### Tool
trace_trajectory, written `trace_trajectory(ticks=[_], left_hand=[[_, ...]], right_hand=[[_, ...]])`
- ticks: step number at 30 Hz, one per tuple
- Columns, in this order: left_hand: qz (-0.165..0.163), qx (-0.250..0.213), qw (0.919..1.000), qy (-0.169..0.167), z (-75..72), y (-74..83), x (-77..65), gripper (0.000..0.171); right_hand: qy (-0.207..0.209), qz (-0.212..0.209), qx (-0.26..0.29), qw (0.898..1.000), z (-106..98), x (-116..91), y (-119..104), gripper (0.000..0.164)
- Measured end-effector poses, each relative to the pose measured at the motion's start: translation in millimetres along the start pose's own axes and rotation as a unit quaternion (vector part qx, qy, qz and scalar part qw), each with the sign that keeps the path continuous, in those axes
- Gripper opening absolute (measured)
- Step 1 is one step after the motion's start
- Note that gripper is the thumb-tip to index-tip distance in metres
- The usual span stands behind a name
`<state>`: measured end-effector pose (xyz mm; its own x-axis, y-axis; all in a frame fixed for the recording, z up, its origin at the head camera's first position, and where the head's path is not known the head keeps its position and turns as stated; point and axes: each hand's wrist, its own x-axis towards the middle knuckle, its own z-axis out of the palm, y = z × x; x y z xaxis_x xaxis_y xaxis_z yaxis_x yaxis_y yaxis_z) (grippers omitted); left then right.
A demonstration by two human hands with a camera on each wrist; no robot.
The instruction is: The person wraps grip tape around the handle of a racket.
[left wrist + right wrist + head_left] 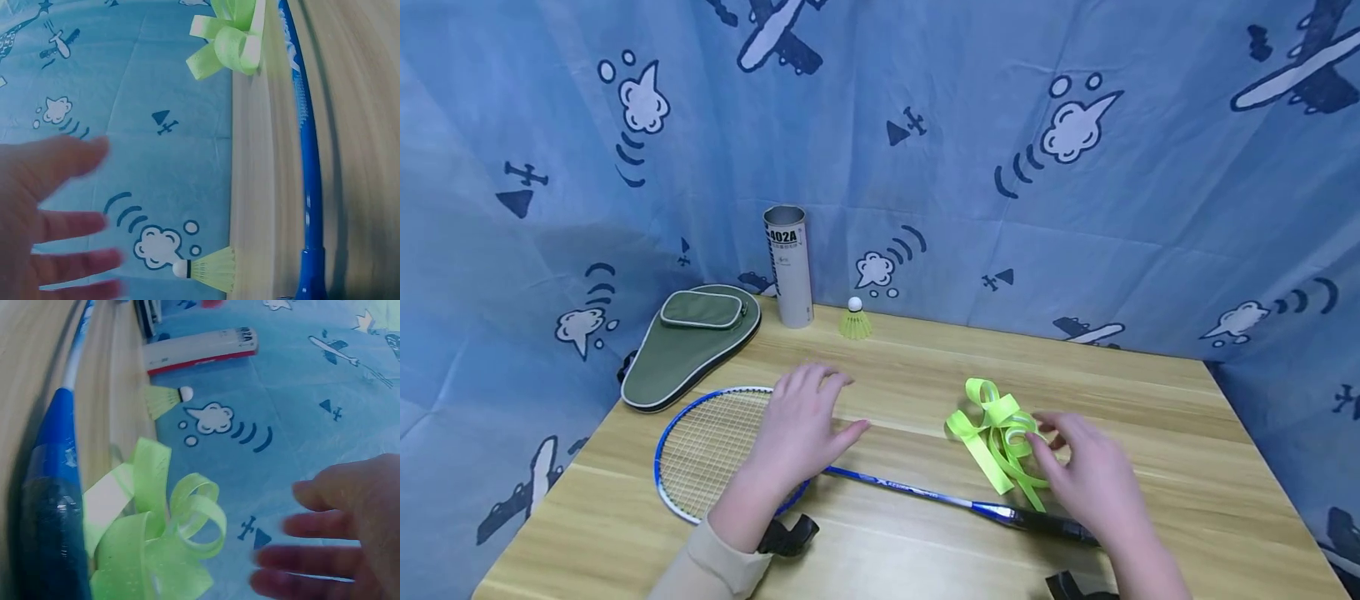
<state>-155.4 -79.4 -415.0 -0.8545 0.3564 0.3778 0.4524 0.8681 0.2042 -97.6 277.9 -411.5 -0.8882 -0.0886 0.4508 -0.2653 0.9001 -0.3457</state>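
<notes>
A blue badminton racket (898,486) lies across the wooden table, its strung head at the left and dark handle (53,534) at the right. Over the head's right side hovers my left hand (797,429), fingers spread and holding nothing. A loose heap of neon yellow-green ribbon (1000,410) lies behind the handle, with several loops. Close by its right side is my right hand (1093,475), fingers loosely bent; in the right wrist view they are apart from the ribbon (125,550). Part of the racket head is hidden by the left hand and forearm.
At the back left lies a green padded racket case (681,354) with a small pocket. Beside it stands a white shuttlecock tube (793,275), open at the top. A yellow shuttlecock (854,323) rests cork up near the table's back edge. Blue patterned cloth (887,167) hangs behind.
</notes>
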Motion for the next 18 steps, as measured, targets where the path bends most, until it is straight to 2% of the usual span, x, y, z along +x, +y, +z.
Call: trace_trajectory(ticks=[2,4,6,8,10,12,15,18], left_hand=[[0.009,-0.014,0.9995,-0.028,-0.6,1.5,-1.2,0.040],[0.023,-0.030,0.9964,-0.076,0.1,3.5,-2.8,0.026],[0.037,-0.049,0.9885,-0.138,2.4,5.6,-4.0,0.021],[0.047,-0.058,0.9792,-0.189,6.3,7.2,-5.2,0.020],[0.052,-0.054,0.9721,-0.222,10.7,9.0,-6.7,0.022],[0.058,-0.046,0.9675,-0.242,14.8,11.6,-9.1,0.024],[0.079,-0.034,0.9635,-0.254,19.4,13.2,-11.1,0.023],[0.101,-0.025,0.9633,-0.247,23.6,13.9,-12.4,0.022]], right_hand=[[-0.059,-0.001,0.004,0.998,-2.6,-0.5,-0.1,0.006],[-0.130,0.005,0.012,0.991,-5.9,-2.9,0.3,0.012],[-0.194,0.009,0.017,0.981,-8.4,-6.6,1.3,0.017],[-0.238,0.008,0.022,0.971,-8.8,-10.7,3.2,0.021],[-0.260,-0.003,0.021,0.965,-8.5,-15.6,5.9,0.026],[-0.273,-0.023,0.021,0.962,-8.1,-21.9,9.2,0.031],[-0.276,-0.058,0.011,0.959,-5.0,-28.1,13.7,0.034],[-0.267,-0.082,-0.001,0.960,-1.5,-32.8,17.7,0.035]])
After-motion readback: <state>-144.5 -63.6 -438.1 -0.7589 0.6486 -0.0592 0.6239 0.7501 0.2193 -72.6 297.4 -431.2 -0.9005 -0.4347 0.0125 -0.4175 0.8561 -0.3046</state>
